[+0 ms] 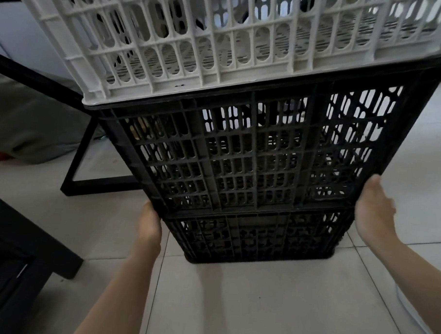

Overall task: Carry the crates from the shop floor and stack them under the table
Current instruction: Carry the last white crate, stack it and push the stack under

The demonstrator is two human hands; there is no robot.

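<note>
Three slatted plastic crates stand stacked on the tiled floor. A white crate (220, 40) sits on top of a tall black crate (253, 153), which rests on a lower black crate (256, 236). My left hand (148, 224) presses against the left lower corner of the tall black crate, fingers hidden behind its edge. My right hand (374, 211) lies flat against that crate's right lower corner, fingers together and stretched out. Both crates look empty through the slats.
A black metal table frame (75, 175) stands on the floor to the left of the stack, with a grey cloth bundle (32, 123) behind it. Another dark furniture piece (21, 254) fills the lower left. Light tiled floor (258, 307) lies in front.
</note>
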